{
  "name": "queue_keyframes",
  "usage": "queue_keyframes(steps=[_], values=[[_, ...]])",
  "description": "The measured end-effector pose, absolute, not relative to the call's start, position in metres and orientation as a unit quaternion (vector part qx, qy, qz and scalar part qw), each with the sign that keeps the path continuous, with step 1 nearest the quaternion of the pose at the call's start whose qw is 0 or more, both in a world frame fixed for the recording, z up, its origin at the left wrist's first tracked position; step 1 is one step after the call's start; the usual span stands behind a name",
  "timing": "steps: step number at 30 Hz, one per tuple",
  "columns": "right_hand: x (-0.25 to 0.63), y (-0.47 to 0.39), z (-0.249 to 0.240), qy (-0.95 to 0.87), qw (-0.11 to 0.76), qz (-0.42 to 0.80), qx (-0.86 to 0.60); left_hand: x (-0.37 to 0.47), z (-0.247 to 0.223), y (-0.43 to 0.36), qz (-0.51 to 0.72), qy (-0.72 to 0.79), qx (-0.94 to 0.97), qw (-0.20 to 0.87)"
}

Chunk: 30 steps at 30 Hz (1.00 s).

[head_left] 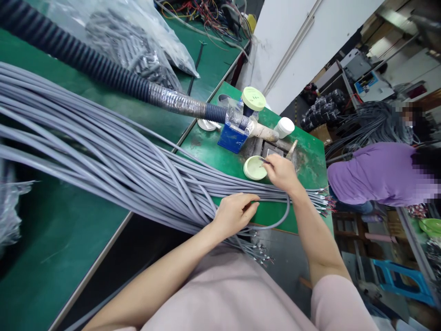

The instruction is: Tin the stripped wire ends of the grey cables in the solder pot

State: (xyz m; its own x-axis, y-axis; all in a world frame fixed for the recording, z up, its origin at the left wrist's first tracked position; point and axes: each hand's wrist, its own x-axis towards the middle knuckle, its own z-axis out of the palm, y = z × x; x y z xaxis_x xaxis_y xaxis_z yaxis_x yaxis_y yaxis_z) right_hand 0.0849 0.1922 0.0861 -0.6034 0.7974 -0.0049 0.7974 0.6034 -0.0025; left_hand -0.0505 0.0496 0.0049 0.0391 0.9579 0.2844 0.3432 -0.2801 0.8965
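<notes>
Left hand on grey cable bundle, right hand pinching a cable end at a pale green cup.

Nearest, left hand rests over the cable bundle, thumb and fingers curled; can't tell if its grip has anything. A single cable loops out beside it and runs up behind the right wrist (seems to be the one pinched; the fingers hide much of it). Right hand: grip pressed together on the cable end, at the rim of the pale green cup on the green counter. Beyond: blue box, white tub, then person in purple.
</notes>
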Motion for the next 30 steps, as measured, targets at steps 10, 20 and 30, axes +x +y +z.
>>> queue_keyframes(steps=[10, 20, 30], values=[[0.137, 0.241, 0.071, 0.811, 0.005, 0.062, 0.582, -0.050, 0.003, 0.050, 0.475, 0.503, 0.645, 0.325], [0.130, 0.252, 0.058, 0.794, 0.085, 0.074, 0.597, -0.050, 0.005, 0.050, 0.467, 0.501, 0.652, 0.325], [0.128, 0.257, 0.054, 0.795, 0.095, 0.081, 0.593, -0.050, 0.005, 0.050, 0.465, 0.500, 0.652, 0.330]])
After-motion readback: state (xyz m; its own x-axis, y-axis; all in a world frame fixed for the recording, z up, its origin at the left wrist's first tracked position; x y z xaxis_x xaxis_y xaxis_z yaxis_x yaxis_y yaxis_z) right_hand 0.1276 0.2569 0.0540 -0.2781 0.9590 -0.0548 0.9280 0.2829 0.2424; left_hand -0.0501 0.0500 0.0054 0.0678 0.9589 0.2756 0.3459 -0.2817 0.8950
